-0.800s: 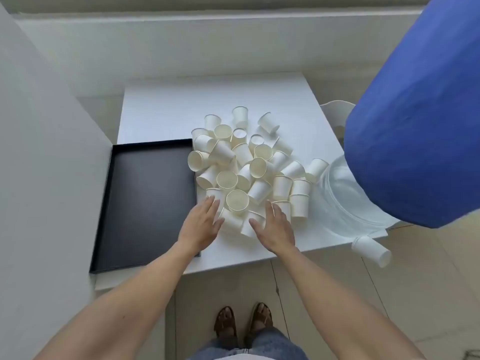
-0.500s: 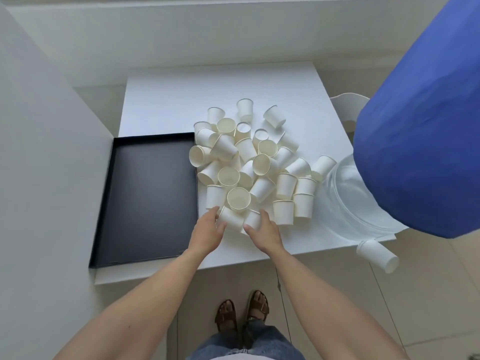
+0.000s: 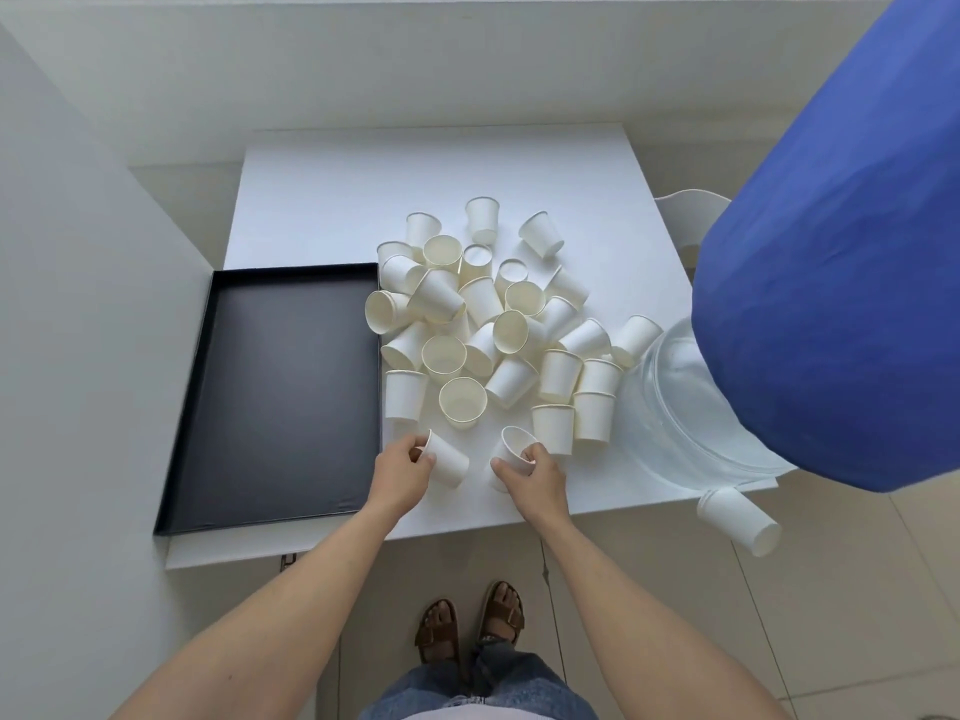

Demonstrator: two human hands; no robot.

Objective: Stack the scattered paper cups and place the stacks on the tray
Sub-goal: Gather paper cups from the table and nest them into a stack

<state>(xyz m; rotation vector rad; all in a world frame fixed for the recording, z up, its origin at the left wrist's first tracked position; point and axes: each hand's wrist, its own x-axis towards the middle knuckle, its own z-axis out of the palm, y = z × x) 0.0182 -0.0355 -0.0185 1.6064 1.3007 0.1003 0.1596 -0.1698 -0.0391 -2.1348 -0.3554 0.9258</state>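
Several white paper cups lie scattered in a heap on the white table, some upright, some on their sides. A black tray sits left of the heap with nothing in it. My left hand grips one paper cup lying on its side, mouth toward the hand. My right hand grips another paper cup by its rim, mouth facing up and away. Both held cups are at the near edge of the heap, a little apart from each other.
A clear glass bowl stands at the table's right near corner. One paper cup shows below that corner, off the table edge. A large blue object fills the upper right. A grey wall runs along the left.
Both hands have closed on a cup each and drawn them back toward me out of the heap. The camera has tilted down slightly.
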